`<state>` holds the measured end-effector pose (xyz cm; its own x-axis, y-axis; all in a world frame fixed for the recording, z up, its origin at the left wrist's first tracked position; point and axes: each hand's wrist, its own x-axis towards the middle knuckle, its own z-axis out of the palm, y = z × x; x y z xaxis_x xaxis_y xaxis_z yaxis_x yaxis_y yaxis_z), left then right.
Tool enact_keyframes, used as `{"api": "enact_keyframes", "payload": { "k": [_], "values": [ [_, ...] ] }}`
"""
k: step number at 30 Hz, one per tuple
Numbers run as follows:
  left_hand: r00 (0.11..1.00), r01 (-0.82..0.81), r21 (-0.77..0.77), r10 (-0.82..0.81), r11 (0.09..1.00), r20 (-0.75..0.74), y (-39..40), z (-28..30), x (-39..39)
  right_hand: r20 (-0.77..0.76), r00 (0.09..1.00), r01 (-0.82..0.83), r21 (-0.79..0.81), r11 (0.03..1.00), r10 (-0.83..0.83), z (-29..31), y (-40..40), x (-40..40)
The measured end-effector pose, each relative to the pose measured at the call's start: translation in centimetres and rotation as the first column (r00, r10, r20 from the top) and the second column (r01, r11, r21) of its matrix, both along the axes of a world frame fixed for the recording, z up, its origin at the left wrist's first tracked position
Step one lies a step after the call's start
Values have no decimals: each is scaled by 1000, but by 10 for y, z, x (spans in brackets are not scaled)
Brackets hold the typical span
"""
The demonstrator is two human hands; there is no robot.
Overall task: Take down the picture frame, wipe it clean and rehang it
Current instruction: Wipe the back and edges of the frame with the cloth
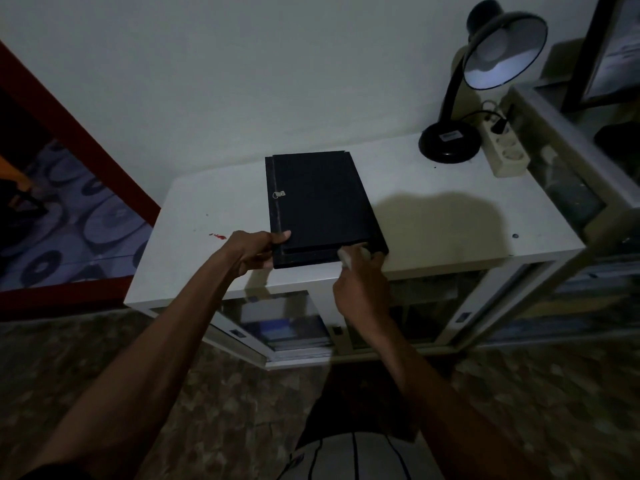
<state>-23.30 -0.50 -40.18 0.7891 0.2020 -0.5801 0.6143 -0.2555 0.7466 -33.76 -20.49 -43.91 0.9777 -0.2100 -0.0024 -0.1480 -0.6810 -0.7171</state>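
Note:
A black picture frame (318, 202) lies back-side up on the white cabinet top (450, 230), its small metal hanger (278, 194) near the left edge. My left hand (254, 249) grips the frame's near left corner, thumb on top. My right hand (362, 285) holds a small white cloth (348, 256) against the frame's near right edge.
A black desk lamp (485, 64) and a white power strip (502, 150) stand at the back right of the cabinet top. Another framed picture (606, 53) leans at the far right. Red marks (216, 236) stain the top on the left. Glass cabinet doors (287, 327) are below.

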Motion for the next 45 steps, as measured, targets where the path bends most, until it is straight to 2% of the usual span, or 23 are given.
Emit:
{"api": "enact_keyframes", "payload": {
  "k": [4,7,10,12,15,18,20,23,26,29,33,38,40,42,45],
  "values": [
    [1000,12,-46,-12,999,-17,-11,1,-4,-74,989,118,-87,989,-124,-1,-25,7],
    [1000,8,-51,-9,999,-26,-19,-1,-9,-140,978,149,-67,987,-157,5,-25,9],
    [1000,9,-13,-9,1000,1,-20,-3,-7,-86,991,91,-96,991,-99,8,-8,6],
    [1000,7,8,-7,1000,15,-20,-3,-6,-10,1000,14,-67,998,-14,7,4,0],
    [999,-7,-1,7,1000,32,-22,-1,-7,-2,995,-96,-5,995,96,3,9,-4],
    [999,-5,-28,6,1000,38,-27,1,-10,25,1000,-4,-10,1000,4,-2,-6,1],
    [1000,2,-45,0,999,31,-29,1,-12,-9,994,109,-46,993,-110,-6,-27,6],
    [1000,6,-76,-5,997,20,-32,0,-15,-81,975,209,8,978,-208,-4,-51,12],
    [1000,-5,-106,8,994,24,-35,-1,-18,-109,982,148,-55,987,-153,3,-43,11],
    [998,-20,-86,24,996,52,-37,0,-19,-76,993,78,-150,986,-90,8,-19,2],
    [997,-30,-29,32,999,74,-42,1,-20,-15,999,-38,-126,991,37,10,11,-12],
    [995,-40,-57,45,998,84,-40,-2,-23,60,981,-177,-85,981,182,3,14,-13],
    [996,-31,-85,38,996,76,-41,-3,-24,78,987,-140,-35,989,143,-1,1,-13],
    [997,-23,-122,31,992,64,-45,-4,-25,95,993,-61,-81,995,69,-6,-14,-12],
    [998,-26,-164,34,986,45,-48,-5,-28,31,993,117,-53,992,-115,-10,-43,-1]
  ]
}}
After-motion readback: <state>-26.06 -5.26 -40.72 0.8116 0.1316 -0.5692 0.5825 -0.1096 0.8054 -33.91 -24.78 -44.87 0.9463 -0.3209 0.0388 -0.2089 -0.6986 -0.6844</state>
